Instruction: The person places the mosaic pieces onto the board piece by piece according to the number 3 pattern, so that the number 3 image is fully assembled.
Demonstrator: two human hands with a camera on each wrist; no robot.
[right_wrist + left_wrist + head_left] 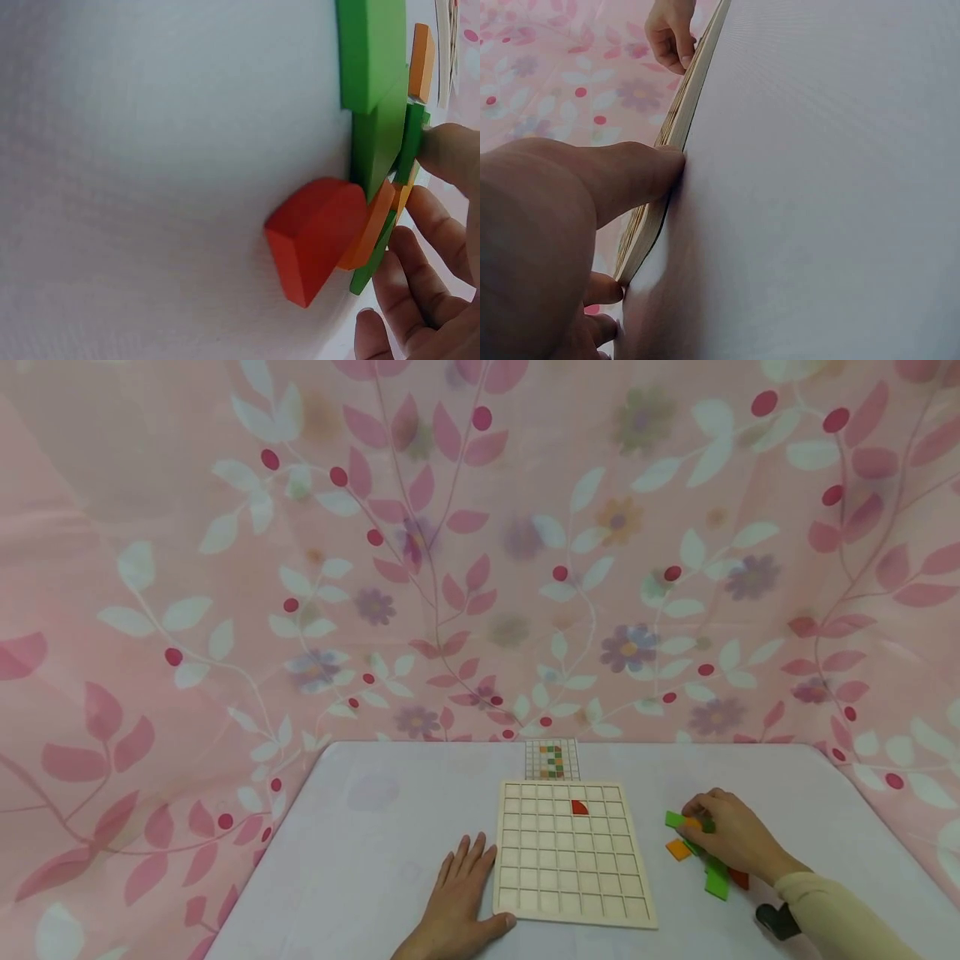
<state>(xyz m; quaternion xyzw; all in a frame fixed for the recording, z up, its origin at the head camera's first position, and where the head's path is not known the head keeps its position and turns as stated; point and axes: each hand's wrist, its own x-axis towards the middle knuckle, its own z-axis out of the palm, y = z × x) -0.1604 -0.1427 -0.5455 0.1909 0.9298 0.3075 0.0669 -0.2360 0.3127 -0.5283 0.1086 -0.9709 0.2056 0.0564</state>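
Observation:
A pale wooden grid board (566,860) lies on the table, with one red quarter-round block (579,807) in a cell of its upper part. My left hand (457,902) rests beside the board's left edge, fingers straight, its thumb against the front edge. To the right, my right hand (731,831) is over a loose heap of flat blocks. In the right wrist view its thumb is at a dark green block (409,142) and its index fingertip is beside an orange block (403,199); I cannot tell whether it pinches one. A red block (319,232) lies near the wrist.
A small card with a coloured grid pattern (552,760) lies behind the board. An orange square (678,849) and a light green block (717,881) lie in the heap between board and right forearm. A floral pink cloth (480,568) hangs behind the white table (390,793).

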